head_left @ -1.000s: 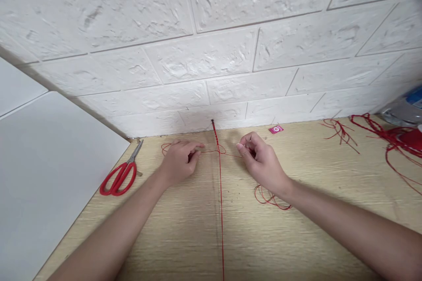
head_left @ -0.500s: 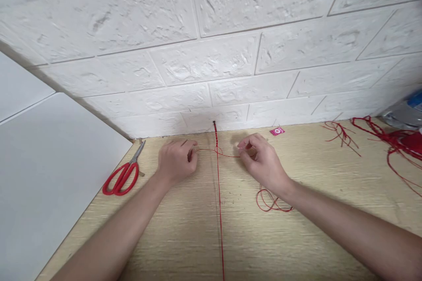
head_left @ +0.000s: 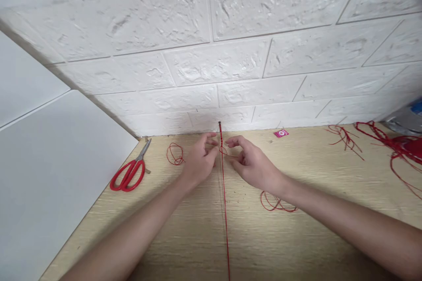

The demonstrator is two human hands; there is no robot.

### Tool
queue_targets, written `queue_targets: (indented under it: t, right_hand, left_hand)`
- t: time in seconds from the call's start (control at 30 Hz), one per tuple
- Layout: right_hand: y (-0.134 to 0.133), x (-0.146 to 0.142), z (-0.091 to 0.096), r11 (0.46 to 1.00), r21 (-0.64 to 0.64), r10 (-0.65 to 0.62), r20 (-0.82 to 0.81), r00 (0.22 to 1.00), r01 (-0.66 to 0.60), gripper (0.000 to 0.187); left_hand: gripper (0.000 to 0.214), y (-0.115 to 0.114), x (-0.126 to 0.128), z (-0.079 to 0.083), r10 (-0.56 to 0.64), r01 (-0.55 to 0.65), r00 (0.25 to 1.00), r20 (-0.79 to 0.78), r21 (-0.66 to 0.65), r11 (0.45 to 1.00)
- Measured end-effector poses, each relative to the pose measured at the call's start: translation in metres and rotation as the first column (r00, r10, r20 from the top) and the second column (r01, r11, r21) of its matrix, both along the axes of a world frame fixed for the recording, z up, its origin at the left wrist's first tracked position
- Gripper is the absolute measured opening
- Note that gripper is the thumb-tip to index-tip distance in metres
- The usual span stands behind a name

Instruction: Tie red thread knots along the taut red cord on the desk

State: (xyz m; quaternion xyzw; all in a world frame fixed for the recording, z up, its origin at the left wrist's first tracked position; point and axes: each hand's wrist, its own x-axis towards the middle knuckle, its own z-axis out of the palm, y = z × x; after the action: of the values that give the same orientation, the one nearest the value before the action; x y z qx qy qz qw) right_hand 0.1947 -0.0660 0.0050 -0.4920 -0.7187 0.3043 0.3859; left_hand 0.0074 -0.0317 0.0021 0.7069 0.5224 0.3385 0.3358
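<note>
A red cord hangs together from a small dark anchor point at the foot of the wall: its short knotted, twisted part [head_left: 221, 136] leads into a taut straight strand [head_left: 225, 210] running toward me. A small loose loop surrounds that strand just below the knots. To its left is my left hand [head_left: 201, 158], fingers slightly bent and apart, the tips close beside the knots; whether they touch is unclear. On the other side, my right hand [head_left: 255, 164] has the thin cord end running into its curled fingers, while index finger and thumb stand apart.
Loose cord coils lie left [head_left: 175, 153] and right [head_left: 277, 203] of my hands. Red-handled scissors [head_left: 130, 173] rest beside a white panel [head_left: 66, 175]. A pink packet [head_left: 281, 133], cord scraps [head_left: 346, 138] and a red cord bundle [head_left: 400, 145] are on the right, along the white brick-patterned wall [head_left: 237, 61].
My left hand has moved right, up to the knotted cord, uncovering the left coil. My right hand has come slightly nearer the cord and its index finger and thumb have spread. The view has shifted slightly.
</note>
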Motion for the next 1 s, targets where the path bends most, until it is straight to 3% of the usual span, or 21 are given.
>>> queue_targets:
  t: [0.13, 0.3, 0.43, 0.67, 1.0]
  right_hand:
    - [0.016, -0.004, -0.010, 0.998, 0.060, -0.028, 0.006, 1.000, 0.028, 0.040]
    - [0.019, 0.000, -0.019, 0.990, 0.139, -0.016, 0.052, 0.998, 0.009, 0.038]
    - [0.019, 0.000, -0.021, 0.979, 0.203, -0.049, 0.116, 0.992, 0.025, 0.029]
    - [0.025, -0.002, -0.027, 0.974, 0.221, -0.084, 0.190, 0.978, 0.040, 0.003]
    - [0.022, -0.002, -0.016, 0.981, 0.180, -0.096, 0.163, 0.982, 0.066, 0.023]
  left_hand:
    - [0.048, 0.002, -0.003, -0.002, -0.068, 0.072, 0.993, 0.095, -0.042, 0.996]
    - [0.030, 0.000, -0.002, -0.004, -0.069, 0.071, 0.995, 0.070, -0.027, 0.997]
    - [0.015, 0.002, -0.001, -0.005, -0.025, 0.026, 0.999, 0.038, -0.023, 0.999]
    - [0.011, 0.000, 0.000, 0.001, 0.006, -0.006, 1.000, -0.002, -0.005, 1.000]
    - [0.012, 0.002, -0.002, -0.002, 0.121, -0.118, 0.992, -0.040, 0.052, 0.992]
